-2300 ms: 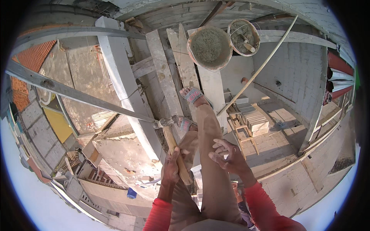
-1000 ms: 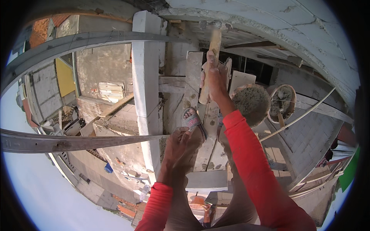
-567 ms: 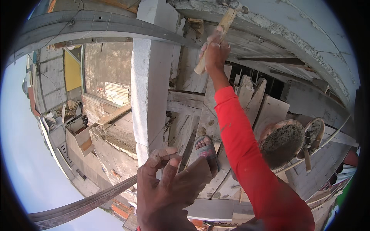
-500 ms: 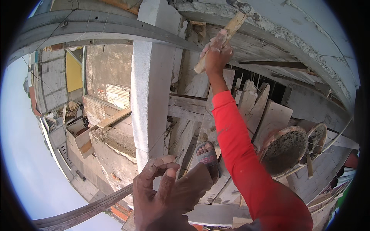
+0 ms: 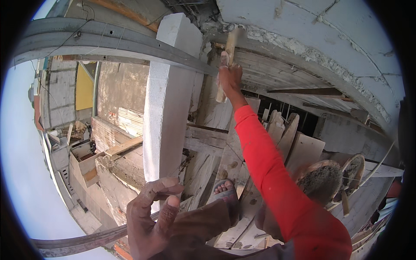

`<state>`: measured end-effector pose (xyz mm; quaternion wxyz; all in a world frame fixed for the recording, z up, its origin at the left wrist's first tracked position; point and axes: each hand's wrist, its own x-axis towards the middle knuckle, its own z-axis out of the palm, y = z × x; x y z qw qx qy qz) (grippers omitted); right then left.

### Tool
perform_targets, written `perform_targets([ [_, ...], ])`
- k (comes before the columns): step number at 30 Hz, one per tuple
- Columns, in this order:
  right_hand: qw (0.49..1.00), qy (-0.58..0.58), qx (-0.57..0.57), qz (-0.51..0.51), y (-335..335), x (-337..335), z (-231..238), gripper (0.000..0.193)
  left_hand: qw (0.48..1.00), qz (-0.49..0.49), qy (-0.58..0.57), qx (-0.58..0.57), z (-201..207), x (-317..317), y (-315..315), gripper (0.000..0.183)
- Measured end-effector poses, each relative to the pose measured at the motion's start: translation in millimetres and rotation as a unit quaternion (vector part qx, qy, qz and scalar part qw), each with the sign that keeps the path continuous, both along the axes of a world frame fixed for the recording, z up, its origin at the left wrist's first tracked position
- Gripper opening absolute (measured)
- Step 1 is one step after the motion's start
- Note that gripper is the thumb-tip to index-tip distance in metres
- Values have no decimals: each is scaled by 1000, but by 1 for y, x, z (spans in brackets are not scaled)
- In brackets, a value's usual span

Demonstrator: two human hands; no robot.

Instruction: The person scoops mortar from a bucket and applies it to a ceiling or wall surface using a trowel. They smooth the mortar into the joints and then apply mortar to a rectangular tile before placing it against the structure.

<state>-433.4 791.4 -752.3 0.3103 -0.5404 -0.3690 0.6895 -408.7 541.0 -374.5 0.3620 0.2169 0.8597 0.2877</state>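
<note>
My right hand (image 5: 229,78) is closed round the wooden handle of a hammer (image 5: 232,45), arm stretched out in a red sleeve. The hammer's far end is at the rough broken edge of the grey concrete (image 5: 299,47); its head is small and hard to make out. Low in the view, my left hand (image 5: 149,216) has curled fingers with the thumb apart from them, and nothing shows between. Just beyond it stands a pale block column (image 5: 167,112).
A metal beam (image 5: 117,41) crosses in front of the column. Weathered planks (image 5: 225,169) lie under my sandalled foot (image 5: 225,190). Two mortar-filled tubs (image 5: 320,182) stand at the right, with a wooden-handled tool (image 5: 345,203). Buildings and open sky lie below on the left.
My right hand and the hammer have moved left and slightly down in view. My left hand has shifted left and lower. The view has turned, showing more of the concrete overhead.
</note>
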Motion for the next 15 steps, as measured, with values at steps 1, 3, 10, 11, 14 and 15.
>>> perform_targets([
  [1,1000,-10,1,-8,3,0,-4,54,1000,-12,5,0,0,-1,1,33],
  [3,998,-66,24,-1,-2,3,-11,54,999,-42,16,-4,-1,0,3,32],
  [10,970,-175,129,111,25,23,-7,58,992,-114,53,25,-8,-2,16,31],
  [11,964,-189,142,119,27,24,-2,58,991,-120,59,27,-10,-4,18,31],
  [14,917,-270,245,161,43,20,14,53,989,-123,76,25,-12,3,19,32],
  [15,901,-298,257,182,47,21,21,51,989,-123,75,19,-13,4,19,33],
])
